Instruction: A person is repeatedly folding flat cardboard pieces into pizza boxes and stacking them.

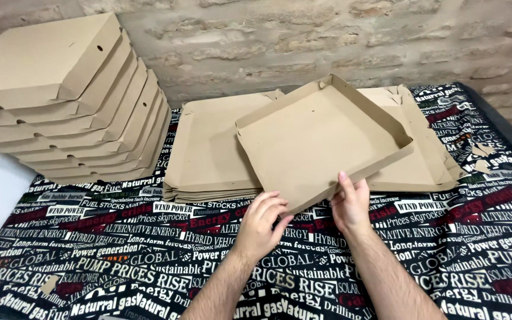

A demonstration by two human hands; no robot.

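Cardboard is everywhere on this table. Both hands are at the near edge of a half-made box tray, which sits tilted on top of a pile of flat cardboard sheets. The left hand has its fingers curled in close, touching the near edge of the tray by its corner. The right hand has its fingers up against that same edge, pressing the front flap, so the grip is narrow and on the cardboard itself. The tray has walls standing up at the back and on the right side, but the front wall looks low and not yet up. It rests on the pile, likely because that gives it a flat, firm place to be folded. On the left, a tall stack of finished boxes leans a bit, well apart from the hands. Under it all lies a black cloth with white and red letters. A brick wall stands close behind. Near the person, the cloth has lots of open room for the arms to move.
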